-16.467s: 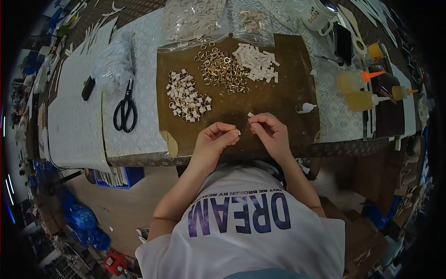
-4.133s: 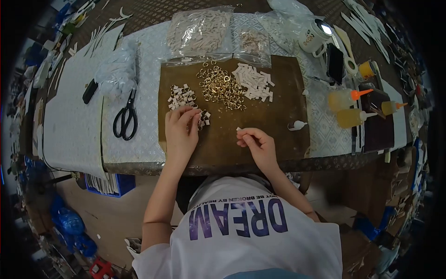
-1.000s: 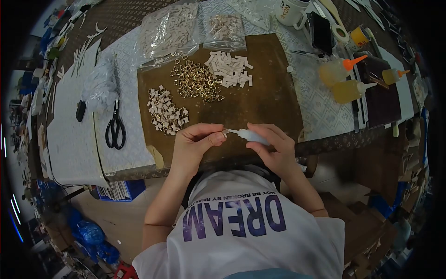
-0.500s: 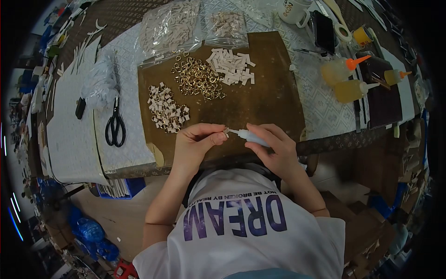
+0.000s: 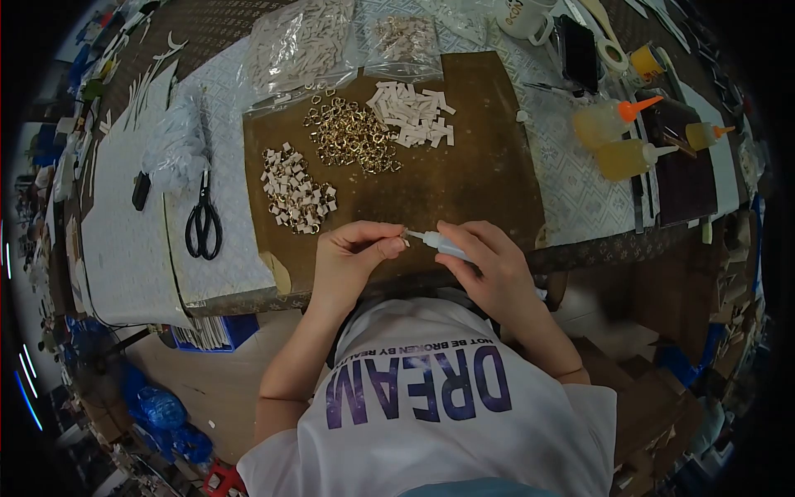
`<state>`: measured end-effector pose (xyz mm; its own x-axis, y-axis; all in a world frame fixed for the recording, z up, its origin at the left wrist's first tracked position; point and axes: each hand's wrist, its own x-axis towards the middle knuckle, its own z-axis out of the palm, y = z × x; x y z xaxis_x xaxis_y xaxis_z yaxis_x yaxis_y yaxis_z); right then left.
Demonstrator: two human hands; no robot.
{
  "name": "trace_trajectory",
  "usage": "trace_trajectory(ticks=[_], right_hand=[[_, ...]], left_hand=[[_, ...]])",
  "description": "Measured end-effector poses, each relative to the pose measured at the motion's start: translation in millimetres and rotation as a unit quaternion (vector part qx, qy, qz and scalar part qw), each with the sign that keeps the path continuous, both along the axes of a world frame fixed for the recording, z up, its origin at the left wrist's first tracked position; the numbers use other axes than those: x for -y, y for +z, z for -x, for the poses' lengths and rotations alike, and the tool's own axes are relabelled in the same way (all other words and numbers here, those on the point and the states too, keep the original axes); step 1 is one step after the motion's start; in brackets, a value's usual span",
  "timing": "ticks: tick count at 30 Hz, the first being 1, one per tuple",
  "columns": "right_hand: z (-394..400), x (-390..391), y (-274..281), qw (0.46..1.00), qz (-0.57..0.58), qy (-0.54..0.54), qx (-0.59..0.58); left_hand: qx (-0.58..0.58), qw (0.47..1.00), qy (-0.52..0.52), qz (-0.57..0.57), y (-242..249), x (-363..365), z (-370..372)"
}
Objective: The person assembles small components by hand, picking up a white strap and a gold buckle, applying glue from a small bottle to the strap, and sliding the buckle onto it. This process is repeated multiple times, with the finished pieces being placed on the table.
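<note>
My left hand (image 5: 358, 253) pinches a small pale strip (image 5: 405, 241) between thumb and fingertips; whether a metal ring is in it is too small to tell. In my right hand (image 5: 489, 261) is a small white glue bottle (image 5: 444, 245), its thin nozzle pointing left at the strip. Beyond my hands on the brown mat (image 5: 464, 190) lie a heap of gold metal rings (image 5: 352, 137), a heap of loose pale strips (image 5: 411, 114), and a pile of rings with pale strips folded on them (image 5: 296, 192).
Black scissors (image 5: 204, 228) lie left of the mat, near a clear plastic bag (image 5: 178, 145). Bags of strips (image 5: 302, 45) and of small pieces (image 5: 404, 41) lie at the back. Glue bottles (image 5: 625, 161), a phone (image 5: 577, 54) and a mug (image 5: 523, 21) stand or lie to the right.
The glue bottle's angle has shifted very slightly in my right hand. Both hands otherwise keep their place, and the view has moved a little.
</note>
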<state>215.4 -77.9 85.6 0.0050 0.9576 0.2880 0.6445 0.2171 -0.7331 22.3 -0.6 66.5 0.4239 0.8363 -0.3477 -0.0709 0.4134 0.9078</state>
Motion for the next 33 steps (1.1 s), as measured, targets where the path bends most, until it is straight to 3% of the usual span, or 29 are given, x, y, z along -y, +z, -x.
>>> trace_trajectory(ticks=[8,15,22,24,27,30,33], right_hand=[[1.7,-1.6,21.5,0.995,0.054,0.016,0.081],[-0.1,-3.8,14.8,0.996,0.060,0.020,0.063],[-7.5,-3.0,-8.2,0.983,0.135,0.004,-0.126],[-11.8,-4.0,-11.3,0.960,0.188,0.006,-0.208],[-14.6,-0.7,-32.3,0.878,0.176,-0.017,-0.445],[-22.4,0.5,-41.4,0.840,0.181,-0.036,-0.510],[-23.6,1.4,-46.5,0.846,0.147,-0.059,-0.509]], left_hand=[[0.100,0.984,0.028,0.147,-22.2,6.6,0.4],[0.116,0.978,0.033,0.169,-26.8,7.0,3.4],[0.134,0.977,0.027,0.164,-22.9,4.0,7.0],[0.150,0.971,0.029,0.184,-20.7,2.5,7.3],[0.151,0.968,0.037,0.199,-16.2,0.6,6.4],[0.137,0.971,0.039,0.192,-13.7,1.1,4.9],[0.119,0.977,0.034,0.176,-10.4,1.6,3.4]])
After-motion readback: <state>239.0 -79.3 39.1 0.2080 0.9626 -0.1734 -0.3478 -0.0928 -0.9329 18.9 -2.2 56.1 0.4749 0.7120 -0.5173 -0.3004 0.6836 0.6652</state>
